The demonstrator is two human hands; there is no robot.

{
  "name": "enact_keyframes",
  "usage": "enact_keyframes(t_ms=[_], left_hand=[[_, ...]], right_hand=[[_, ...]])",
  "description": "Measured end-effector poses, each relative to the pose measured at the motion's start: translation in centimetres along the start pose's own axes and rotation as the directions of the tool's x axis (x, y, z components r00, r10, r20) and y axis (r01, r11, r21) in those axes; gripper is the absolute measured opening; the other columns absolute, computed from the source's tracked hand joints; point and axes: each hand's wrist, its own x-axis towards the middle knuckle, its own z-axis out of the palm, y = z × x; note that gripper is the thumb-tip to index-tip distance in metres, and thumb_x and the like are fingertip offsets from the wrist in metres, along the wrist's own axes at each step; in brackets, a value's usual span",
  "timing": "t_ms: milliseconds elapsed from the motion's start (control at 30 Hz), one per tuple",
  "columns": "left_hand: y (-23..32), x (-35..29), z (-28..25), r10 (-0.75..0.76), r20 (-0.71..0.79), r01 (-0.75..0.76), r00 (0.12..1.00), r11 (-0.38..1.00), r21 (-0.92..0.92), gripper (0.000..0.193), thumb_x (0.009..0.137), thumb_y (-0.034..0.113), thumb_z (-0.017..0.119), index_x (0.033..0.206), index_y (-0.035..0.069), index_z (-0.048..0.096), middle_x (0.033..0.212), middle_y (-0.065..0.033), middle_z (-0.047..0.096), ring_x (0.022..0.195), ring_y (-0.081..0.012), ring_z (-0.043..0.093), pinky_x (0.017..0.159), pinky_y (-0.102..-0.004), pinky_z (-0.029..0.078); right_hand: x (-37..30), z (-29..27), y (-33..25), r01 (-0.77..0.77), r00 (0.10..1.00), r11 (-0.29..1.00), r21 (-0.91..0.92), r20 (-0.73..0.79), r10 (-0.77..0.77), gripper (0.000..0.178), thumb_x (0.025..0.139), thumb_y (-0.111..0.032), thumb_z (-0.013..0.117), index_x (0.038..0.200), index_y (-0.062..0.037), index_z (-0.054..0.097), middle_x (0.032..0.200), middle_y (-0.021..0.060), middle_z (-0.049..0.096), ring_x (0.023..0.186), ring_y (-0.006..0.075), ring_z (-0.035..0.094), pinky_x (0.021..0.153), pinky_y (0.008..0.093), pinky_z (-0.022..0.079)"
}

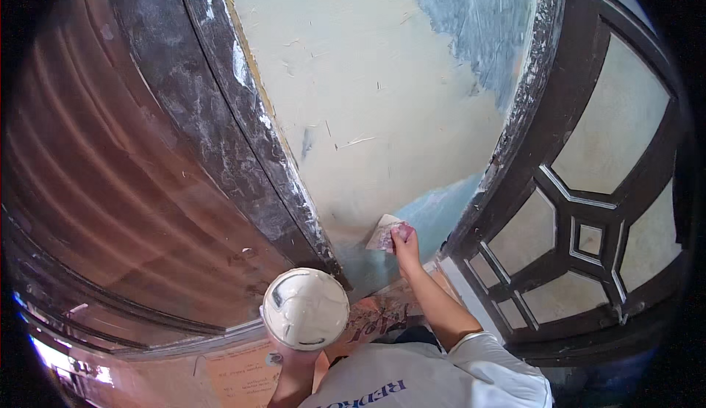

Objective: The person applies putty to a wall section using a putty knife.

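Note:
My left hand [296, 353] is closed round the underside of a round tub [346, 323], mostly hidden by it. Cream-coloured putty [307, 309] fills the tub, with a dark streak near its left side. Fingers closed, my right hand [407, 248] grips a small flat scraper [382, 233] smeared with cream and reddish-purple. The scraper is at the lower part of the wall panel [390, 99]; I cannot tell whether its edge touches. Cream putty coats most of this panel, while a blue-grey patch [474, 18] shows at the upper right and a pale blue one [441, 209] low down.
A dark, paint-spotted wooden frame [243, 121] borders the panel on the left, beside a brown rippled sheet [110, 158]. On the right stands a dark lattice frame [544, 202] with pale panes. Printed brown sheeting [243, 375] covers the floor below.

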Motion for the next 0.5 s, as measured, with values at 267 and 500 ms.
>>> enact_keyframes(t_ms=[267, 500], left_hand=[[0.5, -0.5, 0.1, -0.223, 0.065, 0.232, 0.973, 0.925, -0.302, 0.062, 0.101, 0.056, 0.027, 0.141, 0.012, 0.047, 0.140, -0.0083, 0.052, 0.124, -0.0286, 0.054, 0.104, -0.0483, 0.047], [0.6, -0.8, 0.9, 0.012, 0.085, -0.003, 0.996, 0.995, -0.100, 0.049, 0.098, 0.029, 0.054, 0.140, 0.004, 0.043, 0.133, -0.0123, 0.055, 0.120, -0.0225, 0.055, 0.098, -0.0407, 0.052]], right_hand=[[1.7, 1.9, -1.0, 0.007, 1.000, 0.996, -0.092, 0.005, -0.007, 0.038, 0.096, -0.024, 0.067, 0.121, -0.0020, 0.049, 0.107, 0.0075, 0.060, 0.089, 0.0151, 0.060, 0.076, 0.0319, 0.053], [0.0, 1.9, 0.1, 0.009, 1.000, 0.999, -0.034, 0.004, -0.009, 0.030, 0.097, -0.023, 0.064, 0.117, -0.0049, 0.052, 0.097, 0.0027, 0.060, 0.083, 0.0122, 0.059, 0.075, 0.0296, 0.053]])
